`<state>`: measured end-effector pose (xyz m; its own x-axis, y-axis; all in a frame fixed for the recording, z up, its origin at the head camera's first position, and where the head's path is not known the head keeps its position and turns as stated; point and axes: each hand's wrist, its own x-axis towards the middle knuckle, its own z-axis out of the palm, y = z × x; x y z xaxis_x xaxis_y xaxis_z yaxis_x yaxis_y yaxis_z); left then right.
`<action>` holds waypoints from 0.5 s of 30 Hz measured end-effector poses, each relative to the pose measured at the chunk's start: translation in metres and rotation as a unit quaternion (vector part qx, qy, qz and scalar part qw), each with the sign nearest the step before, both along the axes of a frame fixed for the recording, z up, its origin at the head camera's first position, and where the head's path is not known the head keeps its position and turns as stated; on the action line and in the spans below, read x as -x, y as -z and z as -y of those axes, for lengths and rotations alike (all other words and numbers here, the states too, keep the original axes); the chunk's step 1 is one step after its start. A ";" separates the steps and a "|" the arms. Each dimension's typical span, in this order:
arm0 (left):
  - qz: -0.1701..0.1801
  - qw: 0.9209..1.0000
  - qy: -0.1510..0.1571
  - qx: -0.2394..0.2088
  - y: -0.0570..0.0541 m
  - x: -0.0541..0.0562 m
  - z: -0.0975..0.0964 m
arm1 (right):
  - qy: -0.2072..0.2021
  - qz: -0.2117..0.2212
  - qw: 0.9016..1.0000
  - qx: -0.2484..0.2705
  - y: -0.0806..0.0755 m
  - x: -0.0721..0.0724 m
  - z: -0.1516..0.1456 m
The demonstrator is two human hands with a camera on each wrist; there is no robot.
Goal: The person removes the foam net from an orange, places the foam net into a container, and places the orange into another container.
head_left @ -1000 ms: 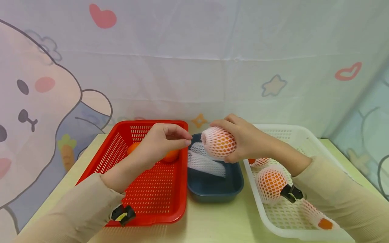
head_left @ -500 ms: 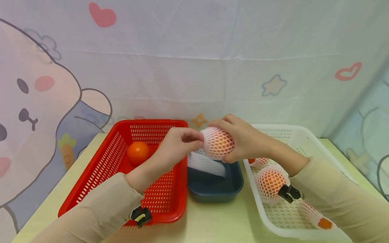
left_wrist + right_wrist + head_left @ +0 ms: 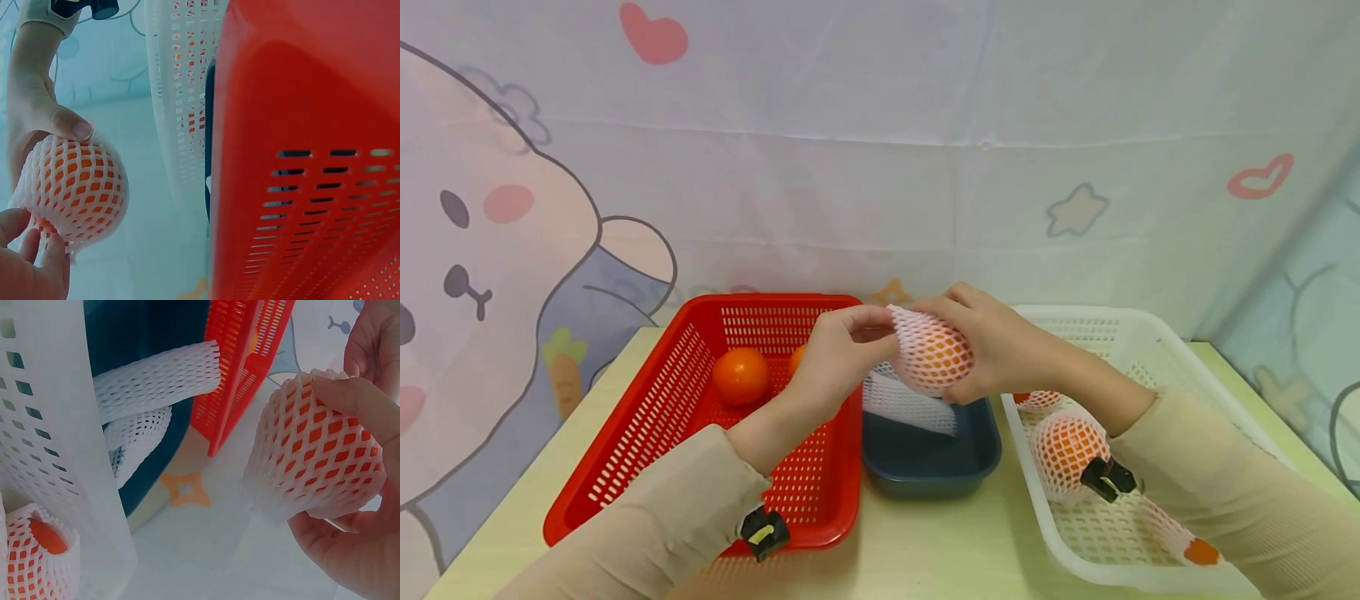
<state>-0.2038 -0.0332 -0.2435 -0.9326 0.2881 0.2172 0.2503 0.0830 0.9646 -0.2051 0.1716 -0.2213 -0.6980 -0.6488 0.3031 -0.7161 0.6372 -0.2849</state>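
Note:
An orange in a white foam net [image 3: 934, 354] is held up over the dark blue bin [image 3: 932, 487]. My right hand [image 3: 1000, 346] grips it from the right, thumb below and fingers over the top. My left hand [image 3: 842, 354] pinches the net's open end on the left; the left wrist view shows its fingertips [image 3: 55, 250] at the net's edge, with a bit of bare orange peel showing there. In the bin lie loose empty foam nets [image 3: 159, 381], partly hidden behind the held fruit in the head view.
A red basket [image 3: 848, 517] at the left contains bare oranges [image 3: 741, 377]. The white basket [image 3: 1075, 567] at the right holds several netted oranges [image 3: 1070, 450]. All three containers stand side by side on a pale table [image 3: 940, 550], with a printed curtain [image 3: 850, 167] behind.
My left hand has moved right from over the red basket and taken hold of the net's end. The net's end is now pulled up into a point; the right hand has shifted slightly left.

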 end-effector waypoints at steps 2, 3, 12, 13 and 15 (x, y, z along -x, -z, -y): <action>0.003 1.000 0.005 0.004 0.000 0.000 0.000 | 0.001 -0.003 1.000 0.001 0.000 0.000 0.000; 0.003 1.000 0.009 0.010 0.000 -0.001 0.001 | 0.000 -0.006 1.000 0.000 0.000 0.000 0.000; 0.029 0.995 0.051 0.077 0.001 -0.001 0.006 | 0.001 -0.025 1.000 0.004 0.005 -0.001 -0.002; 0.029 0.994 0.056 0.084 0.001 0.000 0.006 | 0.000 -0.027 1.000 0.005 0.005 -0.001 -0.002; 0.035 0.993 0.061 0.096 0.001 0.001 0.006 | -0.001 -0.032 0.999 0.008 0.006 -0.001 -0.002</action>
